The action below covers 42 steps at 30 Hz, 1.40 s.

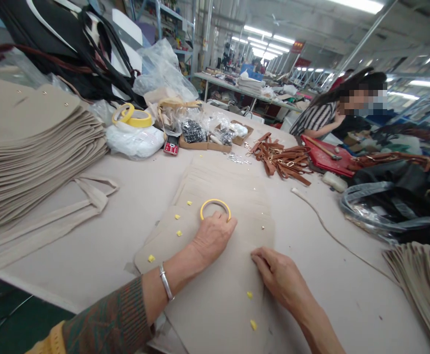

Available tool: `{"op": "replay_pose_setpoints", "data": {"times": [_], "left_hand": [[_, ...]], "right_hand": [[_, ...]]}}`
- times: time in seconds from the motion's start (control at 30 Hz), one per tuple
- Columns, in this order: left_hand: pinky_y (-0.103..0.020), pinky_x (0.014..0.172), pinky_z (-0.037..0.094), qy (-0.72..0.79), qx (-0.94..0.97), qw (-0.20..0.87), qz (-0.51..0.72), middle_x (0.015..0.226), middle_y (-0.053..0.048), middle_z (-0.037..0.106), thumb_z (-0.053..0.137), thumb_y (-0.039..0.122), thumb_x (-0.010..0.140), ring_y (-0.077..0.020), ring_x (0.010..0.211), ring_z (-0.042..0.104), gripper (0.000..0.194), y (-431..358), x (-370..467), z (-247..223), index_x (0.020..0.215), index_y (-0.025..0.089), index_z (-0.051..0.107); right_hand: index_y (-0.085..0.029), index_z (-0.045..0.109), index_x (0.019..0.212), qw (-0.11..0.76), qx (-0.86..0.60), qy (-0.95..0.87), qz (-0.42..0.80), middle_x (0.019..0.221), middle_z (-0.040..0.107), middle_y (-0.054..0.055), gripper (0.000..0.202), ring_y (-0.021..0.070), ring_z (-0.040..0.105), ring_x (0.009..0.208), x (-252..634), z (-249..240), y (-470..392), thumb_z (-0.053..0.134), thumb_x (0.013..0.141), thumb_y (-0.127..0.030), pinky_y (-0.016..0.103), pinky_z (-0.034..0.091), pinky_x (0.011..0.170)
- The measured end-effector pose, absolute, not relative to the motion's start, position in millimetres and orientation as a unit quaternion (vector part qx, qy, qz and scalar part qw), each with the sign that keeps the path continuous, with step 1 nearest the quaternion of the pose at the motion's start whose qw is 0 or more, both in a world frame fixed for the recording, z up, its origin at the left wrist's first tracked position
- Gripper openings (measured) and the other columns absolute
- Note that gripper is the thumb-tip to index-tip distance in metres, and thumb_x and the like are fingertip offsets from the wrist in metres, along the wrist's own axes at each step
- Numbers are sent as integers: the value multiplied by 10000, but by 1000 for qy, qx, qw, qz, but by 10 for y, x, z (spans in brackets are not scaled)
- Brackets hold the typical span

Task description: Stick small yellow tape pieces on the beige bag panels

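My left hand point(214, 237) is closed on a narrow roll of yellow tape point(202, 210), held tilted above beige fabric panels point(215, 285). The panels lie overlapped on the table in front of me. Small yellow tape bits point(151, 258) stick to them along the left side, and two more sit near the lower right. My right hand point(279, 276) rests at the right side of the nearest panel, its thumb and fingertips pressed together. Whatever is between those fingertips is hidden. A small metal stud point(262, 227) shows on the panel beyond this hand.
Stacked beige panels point(38, 132) stand at left beside a fabric strap point(93, 196). Behind are yellow tape rolls point(139, 118), a red phone point(171, 145) and brown straps point(281, 156). A cord point(329, 233) and black bag point(421, 206) lie right; a person point(318, 115) sits beyond.
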<state>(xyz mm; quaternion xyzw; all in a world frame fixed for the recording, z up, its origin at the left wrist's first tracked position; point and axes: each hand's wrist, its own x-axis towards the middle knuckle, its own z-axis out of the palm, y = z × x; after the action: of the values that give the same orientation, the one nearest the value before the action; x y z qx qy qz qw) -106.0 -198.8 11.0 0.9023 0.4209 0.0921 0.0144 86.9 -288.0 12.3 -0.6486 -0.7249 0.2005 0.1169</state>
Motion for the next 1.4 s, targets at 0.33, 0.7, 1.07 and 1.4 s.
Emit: {"op": "replay_pose_setpoints", "data": {"times": [0.33, 0.7, 1.07, 1.4], "left_hand": [[-285, 808, 535, 284, 906, 144, 279, 1054, -61, 681, 440, 199, 965, -172, 933, 650, 303, -2107, -1184, 132, 1268, 198, 455], [-304, 750, 552, 246, 911, 177, 279, 1038, -97, 674, 348, 246, 1004, -192, 924, 664, 348, -2378, -1175, 190, 1336, 144, 316], [-268, 605, 448, 285, 910, 168, 249, 753, -14, 590, 357, 203, 980, -167, 688, 571, 199, -2398, -1077, 251, 854, 180, 508], [-293, 617, 437, 309, 914, 71, 253, 747, -12, 577, 431, 152, 943, -176, 703, 548, 138, -2411, -964, 196, 836, 177, 515]], "right_hand": [[-201, 668, 1010, 406, -639, -625, 190, 861, 705, 37, 202, 146, 652, 718, 763, 161, -3005, 548, 892, -314, 252, 528, 654], [-182, 609, 976, 390, -476, -786, 52, 893, 679, 56, 198, 146, 631, 853, 580, 236, -2879, 501, 874, -52, 257, 517, 776], [-175, 654, 789, 426, -579, -693, 52, 611, 618, -12, 116, 100, 567, 531, 483, 266, -2997, 552, 822, -131, 206, 454, 544], [-137, 675, 767, 433, -706, -391, 401, 570, 627, -6, 327, 98, 555, 479, 1006, 55, -2857, 702, 702, -456, 206, 468, 488]]}}
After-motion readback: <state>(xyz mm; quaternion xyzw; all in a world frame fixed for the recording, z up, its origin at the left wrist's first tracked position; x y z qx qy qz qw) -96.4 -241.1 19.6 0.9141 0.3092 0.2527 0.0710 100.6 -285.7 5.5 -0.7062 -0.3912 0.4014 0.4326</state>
